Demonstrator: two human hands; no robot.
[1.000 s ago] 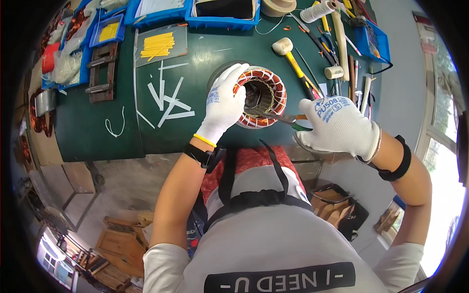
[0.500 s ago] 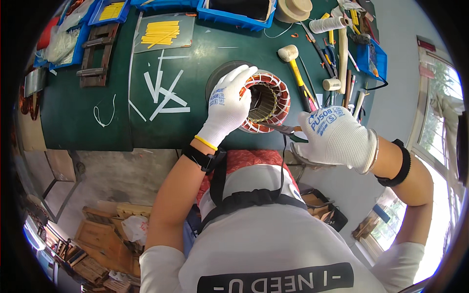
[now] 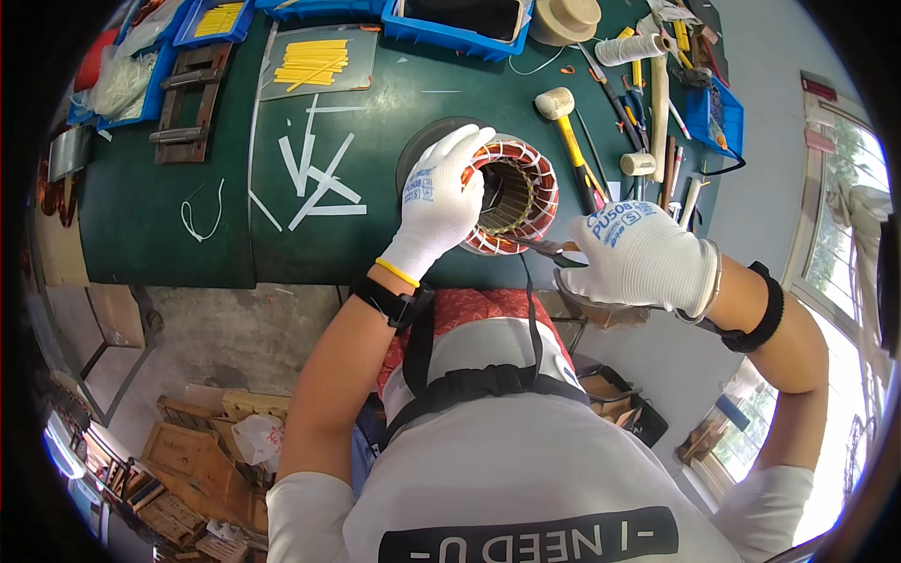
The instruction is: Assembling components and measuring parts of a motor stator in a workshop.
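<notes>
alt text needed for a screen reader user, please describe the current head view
A gloved left hand rests on a white-laced ring of coppery windings, while the gloved right hand holds a scissors-like tool at its near rim. White strips and a mallet lie on the green table.

Passable over desk (image 3: 378,188) between white strips (image 3: 324,181) and left hand (image 3: 439,192); blocked right of copper-wound ring (image 3: 544,183) by mallet (image 3: 571,141) and right hand (image 3: 633,251).

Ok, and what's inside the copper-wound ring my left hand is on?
Inside the copper-wound ring is a hollow, ribbed bore. Your left hand covers part of its left side, and the bottom is too dark to make out.
</notes>
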